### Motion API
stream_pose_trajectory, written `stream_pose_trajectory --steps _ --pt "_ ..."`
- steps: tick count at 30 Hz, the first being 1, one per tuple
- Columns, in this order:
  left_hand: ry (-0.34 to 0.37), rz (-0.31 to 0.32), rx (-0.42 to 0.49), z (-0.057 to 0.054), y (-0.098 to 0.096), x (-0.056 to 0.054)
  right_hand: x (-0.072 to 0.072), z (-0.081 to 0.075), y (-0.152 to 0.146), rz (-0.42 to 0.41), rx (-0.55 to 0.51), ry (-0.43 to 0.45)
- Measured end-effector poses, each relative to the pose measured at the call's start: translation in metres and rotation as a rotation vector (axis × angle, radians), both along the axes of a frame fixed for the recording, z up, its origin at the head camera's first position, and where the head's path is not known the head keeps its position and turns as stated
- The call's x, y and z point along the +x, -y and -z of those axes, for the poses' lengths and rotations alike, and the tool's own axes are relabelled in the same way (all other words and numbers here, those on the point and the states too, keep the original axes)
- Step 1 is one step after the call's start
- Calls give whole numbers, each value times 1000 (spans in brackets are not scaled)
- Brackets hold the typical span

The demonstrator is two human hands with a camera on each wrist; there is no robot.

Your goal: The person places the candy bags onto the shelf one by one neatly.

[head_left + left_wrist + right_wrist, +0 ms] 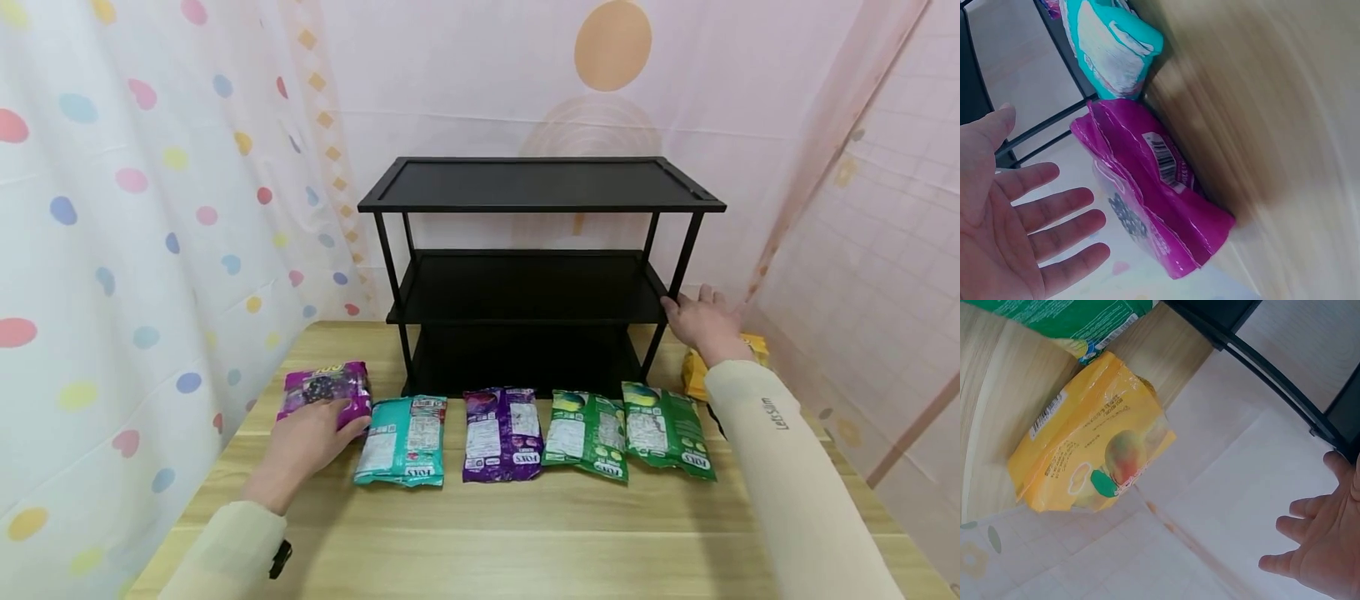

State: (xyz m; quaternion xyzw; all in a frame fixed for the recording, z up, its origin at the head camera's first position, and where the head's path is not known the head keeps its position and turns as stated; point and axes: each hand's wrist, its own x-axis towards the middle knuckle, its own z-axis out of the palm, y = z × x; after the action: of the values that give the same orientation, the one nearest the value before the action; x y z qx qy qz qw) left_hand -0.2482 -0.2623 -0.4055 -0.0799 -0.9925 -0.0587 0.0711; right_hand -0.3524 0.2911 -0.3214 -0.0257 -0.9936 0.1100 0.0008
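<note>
My left hand [311, 442] is over the near side of a magenta bag with a dark-fruit picture [330, 387]. In the left wrist view its fingers [1063, 234] are spread and straight, apart from the magenta bag [1154, 187]. At the right side of a black three-tier shelf rack [528, 287], my right hand [708, 321] reaches out, its thumb at the middle tier's corner by the post. The right wrist view has that hand [1325, 540] with fingers extended. Beneath it lies a yellow bag with a mango picture [1094, 440], partly hidden by the arm in the head view.
A row of bags lies before the rack: teal [401, 442], purple [502, 435], green [587, 435] and another green [667, 431]. They rest on a wood-grain table [480, 550]. A dotted curtain [150, 250] hangs left; pale pink sheets [465, 75] hang behind and right.
</note>
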Motion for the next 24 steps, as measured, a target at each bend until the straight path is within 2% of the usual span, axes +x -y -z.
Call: stream_pose_trajectory --steps 8,17,24 --pt "17 3 19 3 9 5 1 3 -1 9 30 -5" --pt "68 -16 44 10 30 9 -2 4 -2 -8 48 -30" --pt "46 -24 63 14 44 13 -3 3 -2 -20 75 -34"
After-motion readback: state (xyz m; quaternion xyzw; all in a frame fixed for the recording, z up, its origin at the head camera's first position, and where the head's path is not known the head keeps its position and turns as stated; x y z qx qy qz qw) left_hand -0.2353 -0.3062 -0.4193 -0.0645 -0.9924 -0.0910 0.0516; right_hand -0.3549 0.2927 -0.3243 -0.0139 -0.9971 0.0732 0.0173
